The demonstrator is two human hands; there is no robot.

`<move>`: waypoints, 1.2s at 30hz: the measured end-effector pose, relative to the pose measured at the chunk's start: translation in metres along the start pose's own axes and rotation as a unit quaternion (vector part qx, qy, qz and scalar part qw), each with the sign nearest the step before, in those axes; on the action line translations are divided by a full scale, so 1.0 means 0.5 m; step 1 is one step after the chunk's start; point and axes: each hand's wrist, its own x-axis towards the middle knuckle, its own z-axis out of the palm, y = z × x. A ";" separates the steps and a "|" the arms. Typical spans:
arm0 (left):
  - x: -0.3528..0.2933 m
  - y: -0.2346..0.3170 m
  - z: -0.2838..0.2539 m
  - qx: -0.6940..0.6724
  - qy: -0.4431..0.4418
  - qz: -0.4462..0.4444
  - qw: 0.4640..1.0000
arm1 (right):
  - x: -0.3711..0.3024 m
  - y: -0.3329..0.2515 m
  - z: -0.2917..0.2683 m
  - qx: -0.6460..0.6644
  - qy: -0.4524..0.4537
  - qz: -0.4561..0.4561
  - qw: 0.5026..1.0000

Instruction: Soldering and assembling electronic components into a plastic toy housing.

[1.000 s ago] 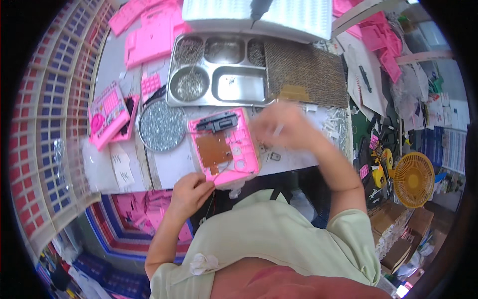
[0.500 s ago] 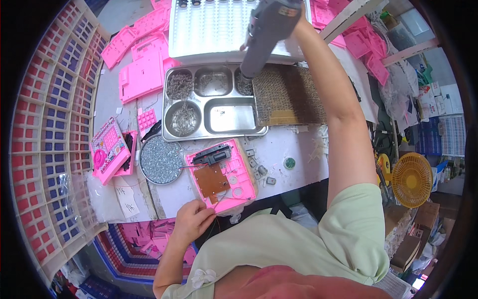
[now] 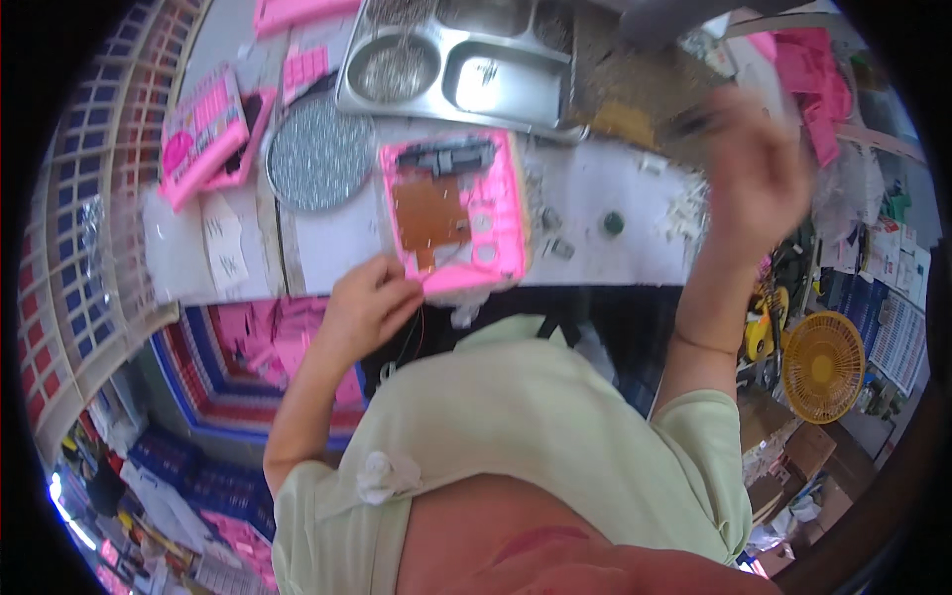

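Observation:
My left hand [image 3: 369,305] is closed at the near left corner of an open pink plastic housing [image 3: 451,281], thumb and fingers pinching its edge. Inside the housing lie a brown circuit board [image 3: 424,213], a black module [image 3: 448,157] along the far side, and thin wires. A red wire hangs below the fingers. My right hand [image 3: 759,178] is smeared by motion at the right, over the bench edge. A dark blurred shape shows by its fingertips; whether it is held cannot be made out. A grey power screwdriver [image 3: 674,22] is partly visible at the top edge, away from that hand.
A steel compartment tray [image 3: 456,111] with screws stands behind the housing, cardboard [image 3: 625,89] to its right. Left are a round dish [image 3: 319,157] of small metal pieces and a pink toy case [image 3: 203,134]. Small metal parts [image 3: 555,233] and a green round piece [image 3: 613,224] lie right.
My right hand has let go of the power screwdriver and come back toward me on the right. My left hand stays at the housing corner. The view has tilted down toward my body.

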 end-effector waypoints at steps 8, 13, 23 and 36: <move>0.000 0.003 0.000 0.001 -0.002 -0.003 1.000 | -0.236 0.030 0.191 -0.115 -0.291 0.035 0.949; -0.003 0.003 0.003 0.003 0.006 -0.002 1.000 | -0.236 0.035 0.206 -0.132 -0.283 -0.017 0.950; 0.003 0.001 0.004 0.035 -0.012 0.012 0.999 | -0.260 0.036 0.185 -0.121 -0.269 -0.008 0.955; 0.297 0.010 -0.097 0.097 -0.011 0.016 0.995 | -0.296 0.179 -0.099 -0.493 -0.060 0.144 0.856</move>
